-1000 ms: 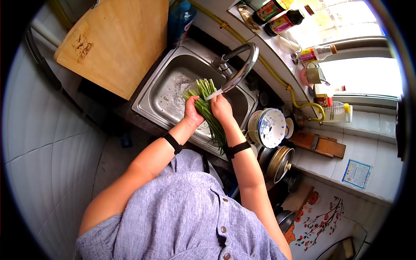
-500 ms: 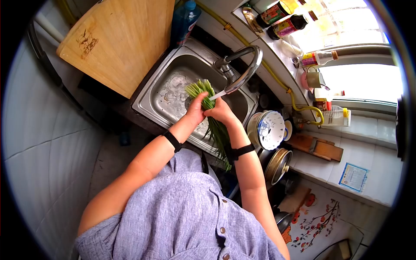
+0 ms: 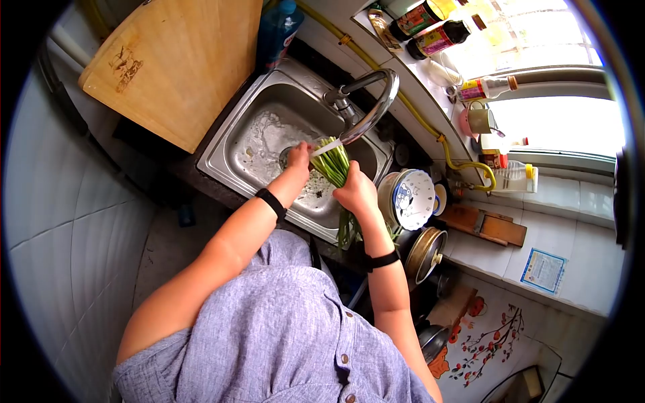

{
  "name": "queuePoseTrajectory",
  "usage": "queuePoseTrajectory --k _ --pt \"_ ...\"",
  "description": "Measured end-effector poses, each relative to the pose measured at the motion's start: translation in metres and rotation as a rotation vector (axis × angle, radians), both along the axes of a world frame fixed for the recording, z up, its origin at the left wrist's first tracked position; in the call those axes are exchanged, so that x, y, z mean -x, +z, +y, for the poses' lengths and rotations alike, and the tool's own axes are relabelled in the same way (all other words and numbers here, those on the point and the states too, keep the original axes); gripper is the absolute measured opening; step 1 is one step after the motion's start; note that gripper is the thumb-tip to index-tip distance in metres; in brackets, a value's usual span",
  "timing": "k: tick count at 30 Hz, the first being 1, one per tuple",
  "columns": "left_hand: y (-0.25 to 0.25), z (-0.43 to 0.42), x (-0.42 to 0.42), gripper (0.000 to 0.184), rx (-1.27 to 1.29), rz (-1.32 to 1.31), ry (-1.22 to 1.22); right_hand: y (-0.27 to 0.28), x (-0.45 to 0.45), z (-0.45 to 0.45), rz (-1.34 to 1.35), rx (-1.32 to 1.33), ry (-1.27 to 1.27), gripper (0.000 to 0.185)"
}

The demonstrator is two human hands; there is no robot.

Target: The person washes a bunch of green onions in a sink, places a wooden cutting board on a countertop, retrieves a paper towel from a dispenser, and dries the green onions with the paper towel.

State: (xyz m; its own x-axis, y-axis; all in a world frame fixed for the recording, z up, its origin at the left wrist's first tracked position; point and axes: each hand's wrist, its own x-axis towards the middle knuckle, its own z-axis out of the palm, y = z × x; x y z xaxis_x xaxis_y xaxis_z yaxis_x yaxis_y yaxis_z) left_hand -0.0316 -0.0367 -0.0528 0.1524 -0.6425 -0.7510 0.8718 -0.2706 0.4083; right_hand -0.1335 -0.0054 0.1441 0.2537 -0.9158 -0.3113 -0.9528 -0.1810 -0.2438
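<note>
A bunch of garlic chives (image 3: 330, 163) with pale cut ends slants over the sink (image 3: 259, 114), green leaves trailing toward the sink's front edge. My right hand (image 3: 358, 191) is wrapped around its middle. Close by the pale ends is my left hand (image 3: 298, 160), its fingers curled; what they hold, if anything, is hidden. Water runs from the curved faucet (image 3: 383, 101) onto the ends of the stalks. Small dark bits lie on the wet sink bottom.
A wooden board (image 3: 181, 67) stands left of the sink, beside a blue bottle (image 3: 279, 33). Stacked bowls (image 3: 412, 199) and a lidded pot (image 3: 427, 255) are at the right. Several bottles (image 3: 440, 39) line the windowsill. A yellow hose (image 3: 403, 101) runs along the wall.
My hands have moved apart: the left has come off the bunch toward the left, the right has shifted right and down with the chives. The stalk ends have moved right.
</note>
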Motion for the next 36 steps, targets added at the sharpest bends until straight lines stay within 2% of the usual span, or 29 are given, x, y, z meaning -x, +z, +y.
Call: queuePoseTrajectory --k 1,3,4,5,8,11,14,15,18,19,22,23,26,29,36 --pt "0.031 0.005 -0.013 0.031 -0.024 0.100 -0.082 0.002 0.005 0.001 0.017 0.000 -0.006 0.039" --pt "0.065 0.010 -0.018 0.029 0.236 0.035 -0.316 0.002 0.009 0.003 0.039 0.008 0.026 0.038" --pt "0.073 0.011 -0.016 0.028 0.367 0.001 -0.434 0.002 0.009 0.005 0.043 0.017 0.064 0.038" --pt "0.066 0.010 -0.008 0.024 0.296 -0.149 -0.477 0.001 0.009 0.007 0.046 0.027 0.102 0.037" --pt "0.038 0.015 -0.004 0.016 0.358 -0.194 -0.434 0.001 -0.001 0.015 0.075 0.001 0.135 0.038" --pt "0.008 0.019 -0.007 0.007 0.429 -0.218 -0.264 0.005 -0.005 0.020 0.039 0.018 0.164 0.038" --pt "0.000 0.013 -0.014 0.011 0.209 -0.137 -0.264 0.008 -0.007 0.020 0.059 0.021 0.181 0.041" --pt "0.015 0.013 -0.017 0.012 0.148 -0.018 -0.211 0.008 -0.007 0.018 0.086 -0.006 0.172 0.045" --pt "0.007 0.007 -0.034 0.014 0.037 0.231 -0.078 0.010 -0.008 0.016 0.100 -0.023 0.162 0.052" --pt "0.012 0.009 -0.037 0.023 0.043 0.110 -0.007 0.012 -0.009 0.015 0.092 -0.024 0.164 0.053" --pt "0.046 0.014 -0.051 0.029 0.056 0.110 -0.104 0.007 -0.009 0.010 0.086 -0.027 0.159 0.057" --pt "0.061 0.019 -0.053 0.040 0.092 0.162 -0.241 0.000 -0.007 0.006 0.076 -0.020 0.154 0.058" --pt "0.059 0.026 -0.045 0.019 0.323 -0.108 -0.348 0.000 -0.007 -0.002 -0.003 -0.025 0.095 0.059" --pt "0.053 0.026 -0.049 0.016 0.415 -0.035 -0.408 0.004 -0.001 -0.008 -0.055 -0.049 -0.008 0.060" --pt "0.074 0.025 -0.045 0.024 0.491 0.301 -0.424 0.003 0.013 -0.002 -0.117 0.042 -0.069 0.060"
